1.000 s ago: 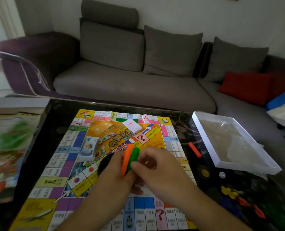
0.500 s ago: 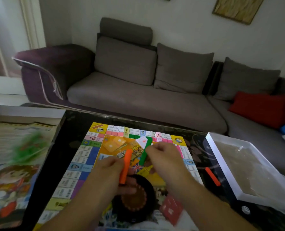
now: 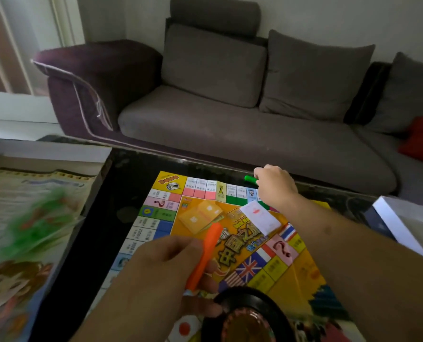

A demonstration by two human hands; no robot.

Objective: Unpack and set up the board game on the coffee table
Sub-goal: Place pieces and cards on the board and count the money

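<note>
Game board (image 3: 230, 233) on black coffee table (image 3: 94, 243); left fingers (image 3: 180, 245) hold orange stick (image 3: 204, 255), right hand (image 3: 274, 186) green stick (image 3: 251, 179).

- Board (image 3: 205, 243) lay flat on the table (image 3: 101, 218), centre of view.
- Box lid (image 3: 32, 218) sat at the table's left end, left of the board.
- Box tray (image 3: 403, 223) stood at the table's right end, right of the board.
- Sofa (image 3: 230, 119) ran behind the table, along its far edge.
- Two card stacks lay on the board's middle: one (image 3: 200, 215) left, the other (image 3: 259, 215) right of it.
- Spinner (image 3: 250, 317) sat on the board's near part.
- Left hand (image 3: 161, 272) held a stick (image 3: 205, 255) over the board, just behind the spinner.
- Right hand (image 3: 275, 186) held a second stick (image 3: 251, 179) at the table just past the board's far edge.
</note>
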